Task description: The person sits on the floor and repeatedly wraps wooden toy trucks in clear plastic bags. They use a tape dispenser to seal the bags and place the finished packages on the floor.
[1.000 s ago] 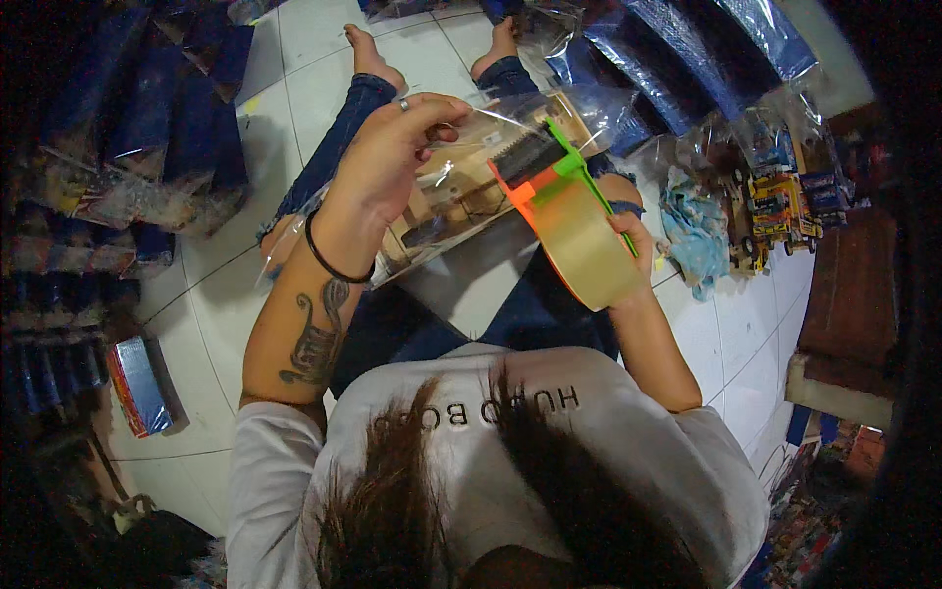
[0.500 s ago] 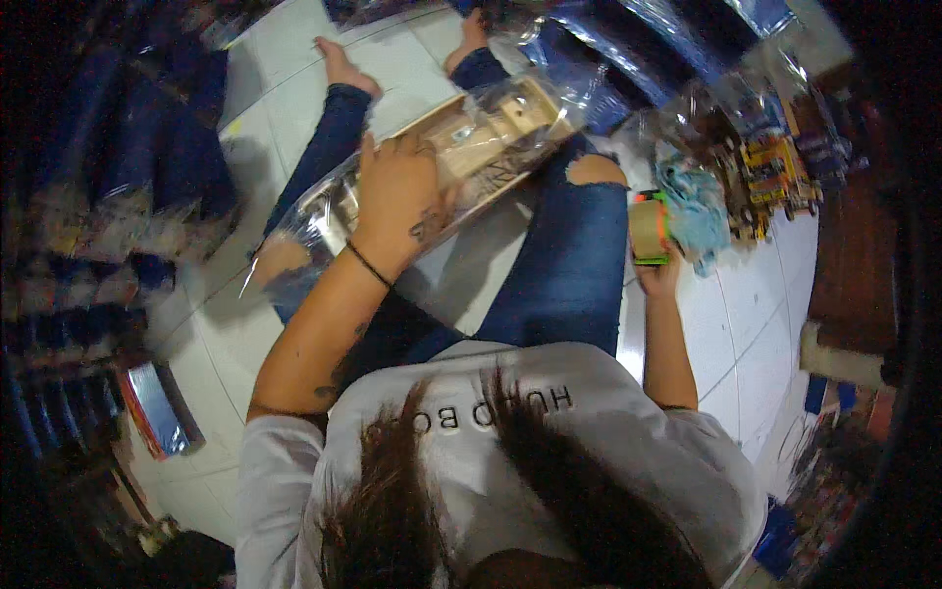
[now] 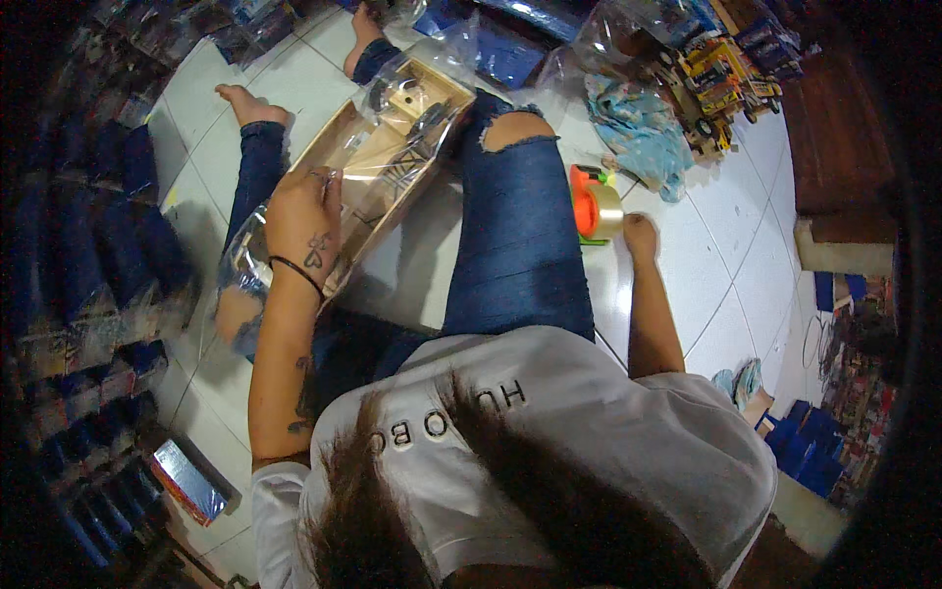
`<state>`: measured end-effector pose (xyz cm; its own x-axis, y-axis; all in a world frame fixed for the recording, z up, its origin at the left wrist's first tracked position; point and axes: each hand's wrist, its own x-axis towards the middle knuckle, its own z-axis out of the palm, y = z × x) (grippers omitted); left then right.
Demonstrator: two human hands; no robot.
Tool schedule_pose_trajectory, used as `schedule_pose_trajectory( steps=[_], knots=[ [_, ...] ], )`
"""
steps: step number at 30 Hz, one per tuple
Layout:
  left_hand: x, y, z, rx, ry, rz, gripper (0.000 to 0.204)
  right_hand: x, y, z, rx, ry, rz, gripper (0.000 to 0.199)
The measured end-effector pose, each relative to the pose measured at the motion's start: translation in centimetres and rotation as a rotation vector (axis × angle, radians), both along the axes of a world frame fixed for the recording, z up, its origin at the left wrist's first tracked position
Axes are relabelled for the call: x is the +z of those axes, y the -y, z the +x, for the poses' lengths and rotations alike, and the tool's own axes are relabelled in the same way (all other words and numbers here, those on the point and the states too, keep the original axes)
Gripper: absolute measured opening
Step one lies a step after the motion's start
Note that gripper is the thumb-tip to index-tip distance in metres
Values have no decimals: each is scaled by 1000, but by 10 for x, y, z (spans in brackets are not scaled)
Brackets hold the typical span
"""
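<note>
A long, pale wooden box-like item [image 3: 417, 93] in clear plastic lies slantwise across my lap, resting over my legs. Dark criss-cross lines mark its side. My left hand [image 3: 306, 211] is closed over its near end, gripping the wrap and the edge; some fingertips are hidden. To the right of my thigh stands an orange and green tape dispenser [image 3: 586, 206] with a roll of pale tape [image 3: 609, 213]. Right beside the roll, my right hand [image 3: 641, 236] is curled into a fist. Whether it holds a strip of tape cannot be made out.
Beyond the dispenser lie a light-blue patterned cloth [image 3: 643, 133] and yellow toy vehicles [image 3: 721, 79], with clear plastic around them. Rows of dark-blue packs [image 3: 108, 196] line the left side. A flat shiny pack [image 3: 189, 481] rests on the white tiles. Brown furniture [image 3: 844, 137] stands at right.
The view has shifted, so most things sit further left. The wrapped wooden item is tilted more steeply. My right hand, earlier at the dispenser's lower edge, is now beside the tape roll.
</note>
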<state>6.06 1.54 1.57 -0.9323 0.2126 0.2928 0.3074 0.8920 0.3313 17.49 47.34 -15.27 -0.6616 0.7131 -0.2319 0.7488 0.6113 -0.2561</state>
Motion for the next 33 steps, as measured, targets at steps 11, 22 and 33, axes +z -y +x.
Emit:
schedule_pose_trajectory(
  steps=[11,22,33],
  knots=[
    [-8,13,-5,-102,16,150,22,182,269,-191,1926,-922,178,38],
    [-24,-14,-28,64,98,-545,29,161,300,-215,1791,-323,-110,25],
    [-11,6,-42,-49,327,-418,34,10,-109,-64,162,132,-366,32]
  ],
)
